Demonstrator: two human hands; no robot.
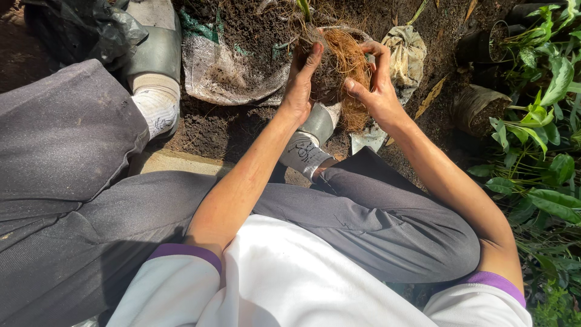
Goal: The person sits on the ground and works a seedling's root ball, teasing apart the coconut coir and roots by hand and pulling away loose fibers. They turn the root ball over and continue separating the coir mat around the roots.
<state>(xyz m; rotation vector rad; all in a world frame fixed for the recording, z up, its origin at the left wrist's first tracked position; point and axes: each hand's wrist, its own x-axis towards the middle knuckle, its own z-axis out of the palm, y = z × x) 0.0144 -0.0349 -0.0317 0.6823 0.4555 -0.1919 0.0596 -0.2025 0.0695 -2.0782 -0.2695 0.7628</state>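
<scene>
Root ball (339,72) wrapped in coconut fibre sat upper centre, cupped between left hand (301,82) and right hand (375,82); wrapping seemed underway, calling for firmer pressing.

Your left hand (301,85) and right hand (376,85) cover much of the root ball (342,66), so you cannot see its underside. The plant's stem (304,9) runs past the top edge.
</scene>
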